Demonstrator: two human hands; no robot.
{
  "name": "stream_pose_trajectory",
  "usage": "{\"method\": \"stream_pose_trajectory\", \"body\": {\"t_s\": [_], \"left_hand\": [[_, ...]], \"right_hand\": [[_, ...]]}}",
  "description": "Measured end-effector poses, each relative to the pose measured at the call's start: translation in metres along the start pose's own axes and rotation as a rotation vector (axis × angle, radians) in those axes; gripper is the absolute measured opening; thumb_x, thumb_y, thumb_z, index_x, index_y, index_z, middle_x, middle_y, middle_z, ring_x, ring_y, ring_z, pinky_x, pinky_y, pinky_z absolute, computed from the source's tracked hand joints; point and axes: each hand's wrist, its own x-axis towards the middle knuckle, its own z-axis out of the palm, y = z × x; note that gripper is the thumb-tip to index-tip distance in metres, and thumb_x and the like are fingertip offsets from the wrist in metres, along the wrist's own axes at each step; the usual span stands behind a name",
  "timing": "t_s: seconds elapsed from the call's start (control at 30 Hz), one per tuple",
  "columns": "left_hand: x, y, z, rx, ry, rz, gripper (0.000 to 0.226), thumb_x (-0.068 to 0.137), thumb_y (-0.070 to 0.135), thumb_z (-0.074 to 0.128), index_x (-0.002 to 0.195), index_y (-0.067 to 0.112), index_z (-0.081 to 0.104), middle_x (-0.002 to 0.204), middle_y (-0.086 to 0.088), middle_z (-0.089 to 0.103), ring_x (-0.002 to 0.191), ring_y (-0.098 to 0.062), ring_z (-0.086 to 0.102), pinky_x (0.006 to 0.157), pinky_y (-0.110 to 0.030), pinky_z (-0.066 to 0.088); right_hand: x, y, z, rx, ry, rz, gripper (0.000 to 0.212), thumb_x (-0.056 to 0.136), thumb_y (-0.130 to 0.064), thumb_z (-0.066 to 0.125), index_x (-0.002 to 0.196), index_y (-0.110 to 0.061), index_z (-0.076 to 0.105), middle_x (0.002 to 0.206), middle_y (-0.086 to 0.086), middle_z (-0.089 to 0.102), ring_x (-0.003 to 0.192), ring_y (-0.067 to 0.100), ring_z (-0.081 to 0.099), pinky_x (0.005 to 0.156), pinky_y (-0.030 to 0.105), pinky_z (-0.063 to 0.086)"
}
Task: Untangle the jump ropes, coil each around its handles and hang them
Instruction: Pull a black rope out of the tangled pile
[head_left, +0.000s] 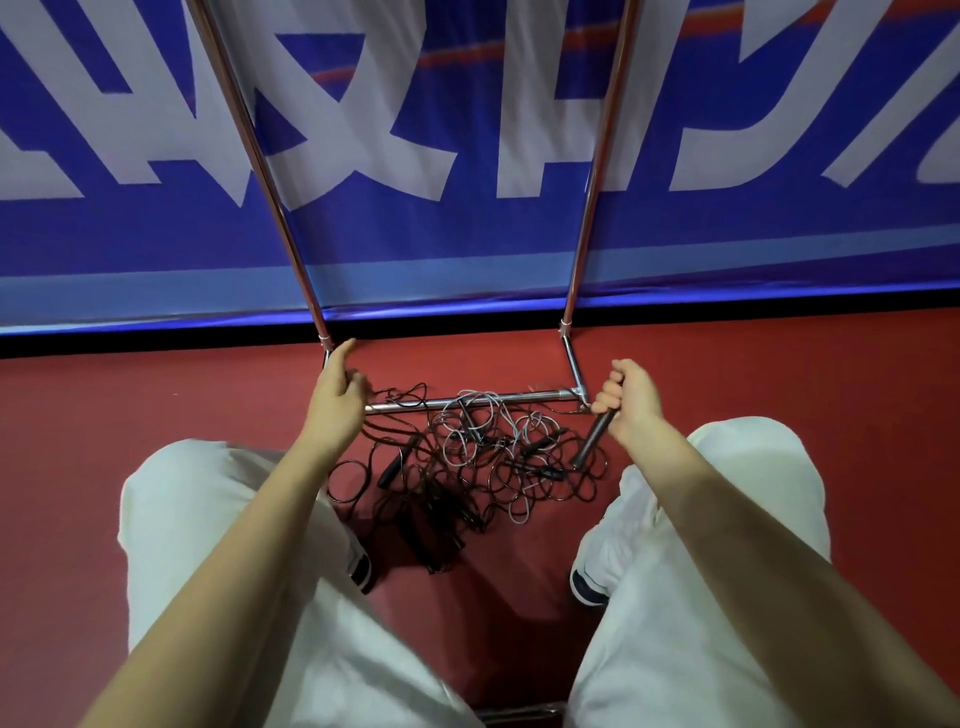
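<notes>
bare red floor (156, 405) is seen left and right of the knees | tangled jump ropes (467, 462) are piled between the feet, lapping over the rack's base bar (467, 401) | right hand (631, 400) is curled around a dark handle (592, 436) | left hand (337, 389) is loosely open, grip can't be told | blue banner (467, 234) closes off the far edge

**Both arms out over the rope pile**

The right hand (631, 400) grips a dark handle (592, 436), fingers curled round it, right of the rope pile (467, 457). The left hand (337, 395) hangs left of the pile, forefinger raised, its other fingers hidden.
</notes>
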Motion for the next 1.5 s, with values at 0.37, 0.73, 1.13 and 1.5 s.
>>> {"method": "stream_pose_trajectory", "body": {"t_s": [0.37, 0.73, 1.13, 1.5], "left_hand": [[0.013, -0.018, -0.009, 0.451, -0.002, 0.012, 0.025, 0.104, 0.014, 0.04, 0.1, -0.002, 0.059, 0.087, -0.021, 0.069, 0.076, -0.037, 0.067, 0.062, -0.034, 0.047], [-0.021, 0.026, 0.036, -0.556, -0.29, -0.025, 0.028, 0.108, 0.019, 0.033, 0.117, 0.01, 0.058, 0.109, -0.011, 0.072, 0.09, -0.02, 0.072, 0.075, -0.026, 0.059], [0.016, -0.02, -0.002, 0.837, -0.079, 0.023, 0.024, 0.093, 0.033, 0.056, 0.086, 0.016, 0.071, 0.08, -0.005, 0.066, 0.083, -0.032, 0.061, 0.064, -0.031, 0.042], [0.021, -0.027, -0.012, -0.059, -0.109, -0.21, 0.014, 0.096, 0.014, 0.058, 0.084, 0.011, 0.054, 0.074, -0.007, 0.043, 0.051, -0.01, 0.044, 0.052, -0.023, 0.044]], "right_hand": [[-0.026, 0.004, -0.001, -0.272, -0.102, -0.375, 0.044, 0.098, -0.017, 0.052, 0.055, -0.013, 0.04, 0.043, -0.004, 0.037, 0.038, 0.011, 0.032, 0.042, 0.024, 0.026], [-0.062, 0.072, 0.046, -1.111, -0.684, -0.289, 0.022, 0.095, -0.031, 0.06, 0.116, -0.023, 0.063, 0.103, -0.007, 0.067, 0.06, -0.006, 0.053, 0.057, 0.014, 0.041], [-0.023, -0.013, 0.023, -0.484, 0.04, -0.447, 0.026, 0.091, -0.025, 0.065, 0.067, -0.022, 0.058, 0.061, -0.011, 0.056, 0.05, 0.006, 0.04, 0.046, 0.019, 0.031], [0.0, -0.023, -0.036, -0.554, 0.185, -0.353, 0.028, 0.093, -0.026, 0.062, 0.066, -0.019, 0.061, 0.057, -0.004, 0.045, 0.051, 0.011, 0.036, 0.049, 0.024, 0.029]]}}
